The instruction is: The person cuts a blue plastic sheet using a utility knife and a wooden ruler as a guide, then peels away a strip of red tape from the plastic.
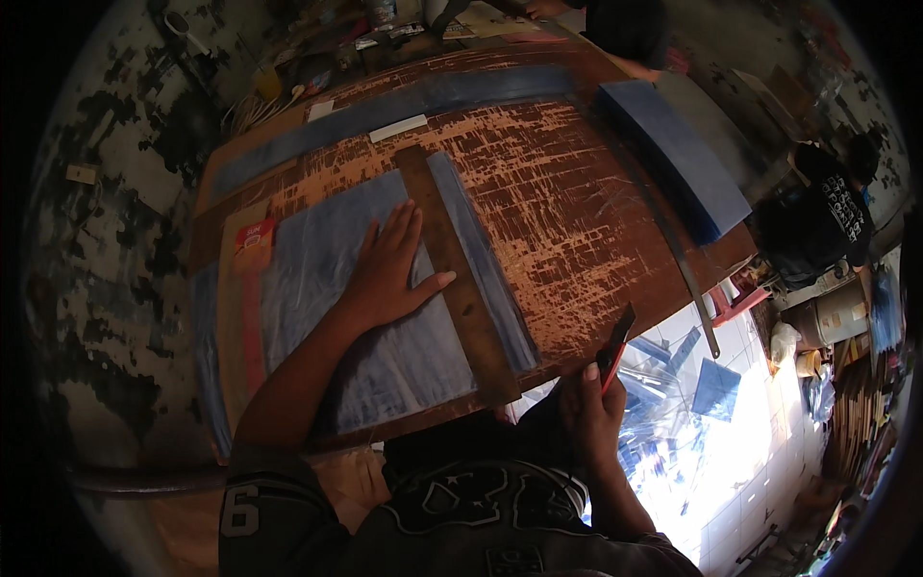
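Note:
My left hand (389, 274) lies flat with fingers spread on a bluish, see-through sheet stack (380, 351), its thumb reaching onto a brown straightedge (461, 288). The straightedge lies lengthwise over the sheets, near their right side. A narrow band of sheets (486, 264) shows to the right of it. Beyond the table's front edge, my right hand (594, 409) is closed around a cutter knife (613, 358) with a red and dark handle. Its dark blade points up and away, apart from the sheets.
The brown tabletop (567, 231) is heavily scored. A long blue strip (385, 108) and a white piece (398, 128) lie at the back; a thick blue stack (673, 159) and a thin metal strip (687, 269) lie right. Offcuts (663, 423) litter the floor. A person (822, 207) is at right.

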Demonstrator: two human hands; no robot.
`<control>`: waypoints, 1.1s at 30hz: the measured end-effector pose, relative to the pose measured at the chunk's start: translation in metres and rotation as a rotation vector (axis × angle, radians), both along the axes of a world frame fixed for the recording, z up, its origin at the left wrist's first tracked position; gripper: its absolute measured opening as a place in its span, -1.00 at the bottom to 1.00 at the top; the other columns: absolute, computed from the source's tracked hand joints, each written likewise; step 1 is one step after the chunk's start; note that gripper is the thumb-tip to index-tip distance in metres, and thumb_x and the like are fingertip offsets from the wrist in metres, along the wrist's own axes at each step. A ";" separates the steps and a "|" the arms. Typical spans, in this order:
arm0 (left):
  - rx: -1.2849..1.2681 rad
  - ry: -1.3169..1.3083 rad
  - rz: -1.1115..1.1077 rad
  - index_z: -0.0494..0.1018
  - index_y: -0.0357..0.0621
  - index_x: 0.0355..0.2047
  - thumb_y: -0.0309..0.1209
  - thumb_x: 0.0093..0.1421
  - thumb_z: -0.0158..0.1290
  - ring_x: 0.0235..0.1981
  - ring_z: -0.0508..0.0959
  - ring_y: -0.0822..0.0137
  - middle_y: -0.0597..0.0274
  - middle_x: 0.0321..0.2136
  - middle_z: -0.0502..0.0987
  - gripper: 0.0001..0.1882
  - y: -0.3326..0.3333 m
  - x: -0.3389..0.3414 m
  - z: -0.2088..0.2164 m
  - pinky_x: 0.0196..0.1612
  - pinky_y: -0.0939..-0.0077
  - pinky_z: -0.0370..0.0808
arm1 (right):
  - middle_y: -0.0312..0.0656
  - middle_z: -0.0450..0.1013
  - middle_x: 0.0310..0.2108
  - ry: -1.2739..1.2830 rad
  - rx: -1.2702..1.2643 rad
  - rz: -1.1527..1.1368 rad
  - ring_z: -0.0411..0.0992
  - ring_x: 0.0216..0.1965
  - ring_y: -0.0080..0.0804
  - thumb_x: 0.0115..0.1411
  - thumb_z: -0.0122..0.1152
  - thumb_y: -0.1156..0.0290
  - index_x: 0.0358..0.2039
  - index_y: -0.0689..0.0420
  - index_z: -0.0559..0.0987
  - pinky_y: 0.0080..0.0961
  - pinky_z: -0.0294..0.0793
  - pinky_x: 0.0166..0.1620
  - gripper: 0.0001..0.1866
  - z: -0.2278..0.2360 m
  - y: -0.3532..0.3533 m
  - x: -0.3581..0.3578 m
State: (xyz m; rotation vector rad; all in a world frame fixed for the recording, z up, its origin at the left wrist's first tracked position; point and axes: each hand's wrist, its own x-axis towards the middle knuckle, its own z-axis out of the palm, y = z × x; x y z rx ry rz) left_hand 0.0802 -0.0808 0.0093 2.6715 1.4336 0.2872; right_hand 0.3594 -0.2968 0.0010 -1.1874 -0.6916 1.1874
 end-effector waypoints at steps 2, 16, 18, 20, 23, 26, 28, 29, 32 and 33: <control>0.009 -0.001 -0.001 -0.20 -0.33 0.53 0.27 0.37 -0.05 0.58 -0.18 -0.07 -0.23 0.54 -0.16 0.09 -0.001 -0.001 -0.001 0.54 -0.16 -0.21 | -0.44 0.18 -0.67 -0.010 0.006 0.002 0.12 -0.70 -0.70 0.58 -0.10 0.17 -0.42 0.08 0.33 -0.65 0.05 -0.66 -0.61 0.001 0.000 0.000; 0.025 -0.013 0.002 -0.13 -0.40 0.51 0.36 0.35 -0.11 0.57 -0.14 -0.08 -0.28 0.52 -0.10 0.14 -0.001 0.001 -0.001 0.54 -0.17 -0.20 | -0.48 0.17 -0.64 0.013 -0.033 0.050 0.11 -0.68 -0.71 0.57 -0.07 0.17 -0.23 0.18 0.46 -0.67 0.06 -0.59 -0.65 -0.008 -0.006 -0.007; 0.030 -0.017 0.000 -0.13 -0.39 0.51 0.34 0.35 -0.08 0.57 -0.13 -0.09 -0.28 0.52 -0.10 0.12 -0.002 0.000 -0.001 0.53 -0.19 -0.19 | -0.48 0.15 -0.66 -0.005 -0.014 0.053 0.08 -0.69 -0.71 0.58 -0.11 0.16 -0.22 0.21 0.49 -0.66 0.02 -0.60 -0.61 -0.007 -0.004 -0.010; 0.045 -0.034 -0.001 -0.14 -0.38 0.51 0.27 0.37 -0.03 0.56 -0.10 -0.12 -0.29 0.52 -0.09 0.09 -0.003 -0.002 -0.003 0.52 -0.21 -0.17 | -0.48 0.16 -0.66 -0.008 -0.011 0.060 0.08 -0.69 -0.71 0.58 -0.11 0.16 -0.24 0.20 0.49 -0.66 0.02 -0.60 -0.61 -0.003 -0.002 -0.013; 0.038 -0.038 -0.003 -0.13 -0.38 0.51 0.27 0.37 -0.04 0.56 -0.11 -0.12 -0.29 0.52 -0.09 0.08 -0.002 -0.004 -0.004 0.52 -0.22 -0.18 | -0.48 0.15 -0.66 -0.012 -0.006 0.071 0.07 -0.68 -0.71 0.58 -0.10 0.15 -0.27 0.18 0.47 -0.66 0.03 -0.60 -0.62 0.000 -0.001 -0.013; 0.040 -0.024 0.003 -0.13 -0.38 0.51 0.27 0.37 -0.04 0.56 -0.12 -0.11 -0.29 0.52 -0.10 0.09 -0.002 -0.003 -0.003 0.53 -0.21 -0.19 | -0.48 0.15 -0.66 -0.033 -0.030 0.025 0.07 -0.68 -0.71 0.58 -0.09 0.15 -0.27 0.17 0.46 -0.67 0.05 -0.60 -0.62 -0.005 -0.002 -0.016; 0.024 -0.020 0.004 -0.13 -0.40 0.51 0.35 0.34 -0.09 0.57 -0.15 -0.10 -0.29 0.52 -0.12 0.13 -0.001 -0.001 -0.002 0.53 -0.19 -0.21 | -0.48 0.15 -0.65 -0.031 -0.041 0.035 0.08 -0.68 -0.71 0.58 -0.08 0.14 -0.29 0.15 0.45 -0.67 0.05 -0.60 -0.63 -0.004 -0.004 -0.014; 0.016 -0.019 0.005 -0.13 -0.41 0.50 0.39 0.33 -0.11 0.57 -0.16 -0.09 -0.29 0.52 -0.13 0.16 -0.001 -0.001 -0.002 0.54 -0.18 -0.23 | -0.48 0.15 -0.65 -0.030 -0.047 0.040 0.09 -0.67 -0.71 0.57 -0.08 0.14 -0.29 0.13 0.44 -0.67 0.06 -0.60 -0.64 -0.004 -0.004 -0.013; 0.030 -0.010 0.006 -0.14 -0.42 0.50 0.39 0.33 -0.11 0.57 -0.16 -0.09 -0.29 0.52 -0.13 0.16 -0.001 -0.003 -0.006 0.54 -0.18 -0.23 | -0.48 0.16 -0.65 -0.040 -0.012 0.049 0.09 -0.67 -0.71 0.57 -0.07 0.14 -0.33 0.08 0.41 -0.67 0.06 -0.60 -0.65 -0.003 -0.003 -0.012; 0.031 -0.017 0.006 -0.15 -0.40 0.51 0.35 0.34 -0.09 0.57 -0.16 -0.08 -0.28 0.52 -0.12 0.14 -0.001 -0.003 -0.006 0.54 -0.18 -0.22 | -0.48 0.16 -0.65 -0.034 -0.027 0.032 0.09 -0.68 -0.71 0.57 -0.07 0.14 -0.35 0.07 0.39 -0.67 0.06 -0.60 -0.65 0.000 -0.002 -0.012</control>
